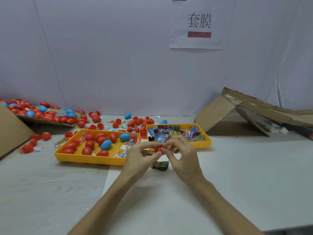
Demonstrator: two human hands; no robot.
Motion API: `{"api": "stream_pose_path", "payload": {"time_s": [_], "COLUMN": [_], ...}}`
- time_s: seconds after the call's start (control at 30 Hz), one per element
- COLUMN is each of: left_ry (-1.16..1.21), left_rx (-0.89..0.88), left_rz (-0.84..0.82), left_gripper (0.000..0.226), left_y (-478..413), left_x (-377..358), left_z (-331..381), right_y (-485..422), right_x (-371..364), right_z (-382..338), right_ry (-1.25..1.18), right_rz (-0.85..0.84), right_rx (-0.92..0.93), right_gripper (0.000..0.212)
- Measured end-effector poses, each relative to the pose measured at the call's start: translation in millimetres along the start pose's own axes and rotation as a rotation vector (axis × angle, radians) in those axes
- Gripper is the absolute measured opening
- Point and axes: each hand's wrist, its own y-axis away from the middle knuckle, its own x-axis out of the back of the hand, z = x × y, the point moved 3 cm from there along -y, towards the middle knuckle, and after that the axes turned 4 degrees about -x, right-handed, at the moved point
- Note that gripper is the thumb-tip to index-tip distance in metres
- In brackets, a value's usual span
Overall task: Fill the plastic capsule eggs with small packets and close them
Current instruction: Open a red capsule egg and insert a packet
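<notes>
Now, worktop (237, 167): pale, white wall (118, 65) behind.
Edges: egg tray (89, 159) 10 o'clock, cardboard (218, 114) 2 o'clock.
Grip: left hand (138, 156), right hand (183, 155) pinch red egg (158, 149).

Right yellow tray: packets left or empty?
Not empty: the right yellow tray holds a heap of small printed packets covering most of its floor.

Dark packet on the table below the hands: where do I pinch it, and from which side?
Pinch the dark packet across its crinkled right end, probably from above on the near side. It lies nearly flat on the table, so a lifted edge gives purchase; the left hand and right hand hold a red capsule egg beyond it.
</notes>
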Motion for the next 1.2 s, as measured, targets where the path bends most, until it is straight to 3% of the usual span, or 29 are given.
{"api": "stream_pose_path", "payload": {"time_s": [0.1,0.23,0.47,0.77,0.97,1.2], "left_ry": [0.081,0.202,0.294,0.603,0.842,0.910], "left_rx": [0.050,0.093,0.155,0.278,0.378,0.404], "left_rz": [0.003,0.037,0.084,0.062,0.017,-0.069], "left_gripper": [0.023,0.022,0.018,0.033,0.050,0.052], "left_y": [0.3,0.7,0.5,4.0,4.1,6.1], "left_x": [-1.2,0.6,1.7,-2.5,-4.9,-6.4], "left_z": [-0.1,-0.5,-2.1,-2.3,1.7,3.1], "right_y": [-1.3,1.5,5.1,10.3,10.8,12.4], "right_x": [5.2,3.5,1.7,-0.6,-0.5,-1.0], "right_z": [0.9,-2.6,-8.8,-14.8,-16.3,-11.8], "right_ry": [-0.001,0.003,0.057,0.120,0.087,0.118], "right_rz": [0.087,0.060,0.095,0.164,0.255,0.287], "right_rx": [-0.037,0.024,0.049,0.147,0.097,0.177], "right_gripper": [0.015,0.006,0.030,0.027,0.042,0.024]}}
